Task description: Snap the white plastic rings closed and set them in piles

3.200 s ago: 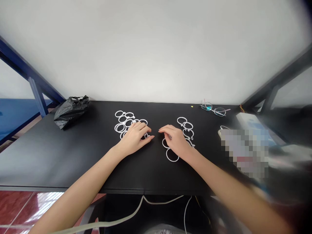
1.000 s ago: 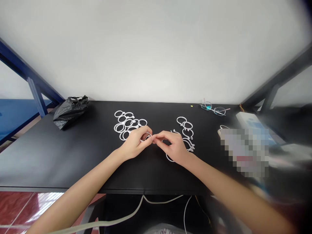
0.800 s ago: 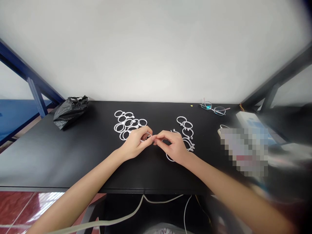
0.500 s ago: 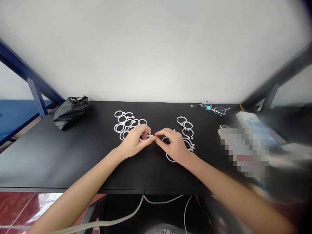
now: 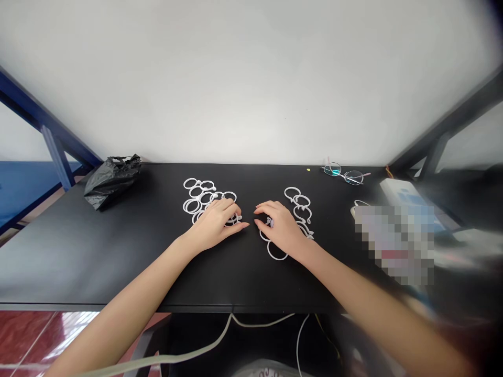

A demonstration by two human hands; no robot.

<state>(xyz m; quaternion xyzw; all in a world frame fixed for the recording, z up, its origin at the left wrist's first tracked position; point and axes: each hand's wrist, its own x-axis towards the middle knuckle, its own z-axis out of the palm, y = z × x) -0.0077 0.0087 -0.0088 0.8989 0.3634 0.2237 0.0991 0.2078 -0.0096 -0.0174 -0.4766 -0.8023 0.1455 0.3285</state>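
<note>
White plastic rings: we judge them light, thin, springy, slick on black worktop (image 5: 118,251); best pinched across rim at small tab.

Left hand (image 5: 215,226) lies palm-down over near-right part of loose ring cluster (image 5: 198,196), left of worktop middle; fingers curled lightly, touching rings (image 5: 232,219); whether its grip has closed on one, we cannot tell.

Right hand (image 5: 280,228) rests on linked ring chain (image 5: 301,207), right of middle; grip narrow, small ring tab (image 5: 269,222) showing between fingers; big ring (image 5: 277,250) lies at its near side.
</note>
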